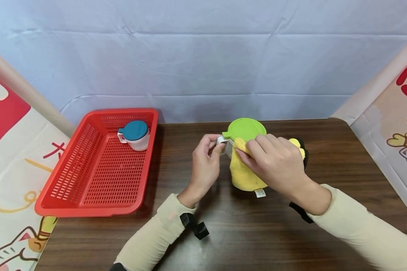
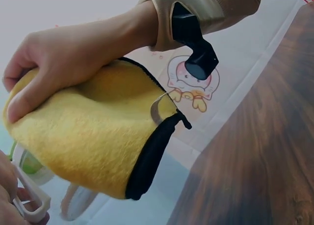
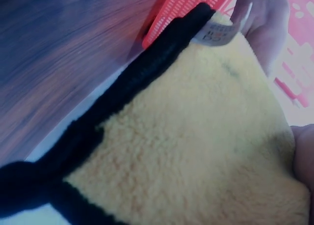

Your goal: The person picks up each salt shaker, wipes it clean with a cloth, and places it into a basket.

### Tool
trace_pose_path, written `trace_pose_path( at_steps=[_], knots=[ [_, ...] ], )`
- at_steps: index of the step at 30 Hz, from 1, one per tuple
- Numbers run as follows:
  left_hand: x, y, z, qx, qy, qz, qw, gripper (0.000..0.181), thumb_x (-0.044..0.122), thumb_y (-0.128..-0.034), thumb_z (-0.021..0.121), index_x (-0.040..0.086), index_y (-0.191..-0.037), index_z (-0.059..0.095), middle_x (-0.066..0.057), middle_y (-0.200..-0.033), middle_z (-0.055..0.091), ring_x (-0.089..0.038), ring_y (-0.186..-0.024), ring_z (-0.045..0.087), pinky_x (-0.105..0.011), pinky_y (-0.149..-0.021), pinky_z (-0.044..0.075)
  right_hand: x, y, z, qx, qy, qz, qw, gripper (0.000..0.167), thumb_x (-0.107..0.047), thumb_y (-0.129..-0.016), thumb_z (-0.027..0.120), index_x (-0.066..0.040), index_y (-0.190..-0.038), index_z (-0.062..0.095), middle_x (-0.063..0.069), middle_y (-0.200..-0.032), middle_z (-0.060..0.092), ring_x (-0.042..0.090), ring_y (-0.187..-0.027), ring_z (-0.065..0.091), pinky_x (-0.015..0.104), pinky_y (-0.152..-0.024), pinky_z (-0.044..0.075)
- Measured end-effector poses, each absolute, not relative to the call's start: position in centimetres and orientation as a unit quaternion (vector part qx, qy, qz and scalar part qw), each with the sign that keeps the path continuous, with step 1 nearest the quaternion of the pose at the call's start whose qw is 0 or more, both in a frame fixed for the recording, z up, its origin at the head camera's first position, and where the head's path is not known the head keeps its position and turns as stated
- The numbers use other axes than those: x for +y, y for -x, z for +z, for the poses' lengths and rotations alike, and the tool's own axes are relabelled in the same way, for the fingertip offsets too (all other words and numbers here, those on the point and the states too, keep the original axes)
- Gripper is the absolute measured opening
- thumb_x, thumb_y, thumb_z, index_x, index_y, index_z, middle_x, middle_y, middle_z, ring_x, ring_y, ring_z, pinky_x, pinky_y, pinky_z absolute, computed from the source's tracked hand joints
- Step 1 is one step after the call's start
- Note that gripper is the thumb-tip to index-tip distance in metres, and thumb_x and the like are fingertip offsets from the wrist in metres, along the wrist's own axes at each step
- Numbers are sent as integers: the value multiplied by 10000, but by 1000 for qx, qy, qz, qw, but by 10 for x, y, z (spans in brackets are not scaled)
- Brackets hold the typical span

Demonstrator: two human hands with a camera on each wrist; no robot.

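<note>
My left hand (image 1: 203, 162) pinches the white handle (image 1: 222, 140) of a clear container with a green lid (image 1: 245, 129). With its fingers curled, my right hand (image 1: 274, 162) grips a yellow plush cloth (image 1: 244, 177) against the container's side. The cloth hides most of the container's body. In the left wrist view the cloth (image 2: 93, 131) shows a black edge, and the right thumb lies on top of it. The same cloth (image 3: 196, 126) fills much of the right wrist view, with a white tag at its corner.
To the left stands a red perforated basket (image 1: 122, 209). Inside its far right corner sits a container with a blue lid (image 1: 135, 130) and a white handle. A brown wooden table (image 1: 244, 233) lies beneath, with a pale cloth backdrop (image 1: 203, 67) behind it.
</note>
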State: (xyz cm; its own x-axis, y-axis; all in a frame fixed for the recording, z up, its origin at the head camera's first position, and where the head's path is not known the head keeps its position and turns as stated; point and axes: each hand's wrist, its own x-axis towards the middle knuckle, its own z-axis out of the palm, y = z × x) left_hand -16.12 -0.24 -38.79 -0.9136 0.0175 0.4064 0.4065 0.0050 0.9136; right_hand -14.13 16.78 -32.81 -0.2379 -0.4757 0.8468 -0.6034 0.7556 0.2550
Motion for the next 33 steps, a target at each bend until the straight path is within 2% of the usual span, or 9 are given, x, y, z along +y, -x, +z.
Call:
trace_pose_path(
  at_steps=[8, 15, 27, 33],
  knots=[
    [-5, 162, -388, -690, 168, -693, 123, 166, -26, -979, 620, -79, -1135, 607, -208, -1162, 719, -232, -1019, 689, -227, -826, 528, 185, 142, -323, -762, -408, 81, 496, 427, -287, -1065, 558, -13, -737, 549, 51, -612, 418, 203, -462, 320, 301, -393, 256],
    [-8, 163, -389, -687, 171, -697, 109, 166, -38, -982, 611, -82, -1141, 602, -216, -1190, 707, -259, -1060, 684, -269, -862, 541, 199, 146, -321, -751, -426, 114, 492, 411, -308, -1050, 587, 1, -787, 655, 54, -627, 524, 210, -458, 385, 344, -390, 332],
    [-14, 165, -388, -687, 178, -697, 103, 163, -37, -979, 616, -86, -1134, 603, -224, -1161, 713, -254, -1030, 682, -248, -845, 531, 225, 153, -327, -762, -395, 140, 495, 441, -344, -1054, 577, 14, -826, 697, 83, -633, 554, 278, -475, 463, 455, -419, 403],
    [-16, 166, -390, -686, 183, -696, 104, 162, -36, -980, 616, -88, -1133, 601, -228, -1151, 715, -255, -1023, 681, -254, -846, 532, 235, 159, -333, -774, -380, 139, 487, 429, -331, -1051, 581, 26, -850, 710, 98, -655, 569, 301, -501, 507, 463, -454, 431]
  ],
)
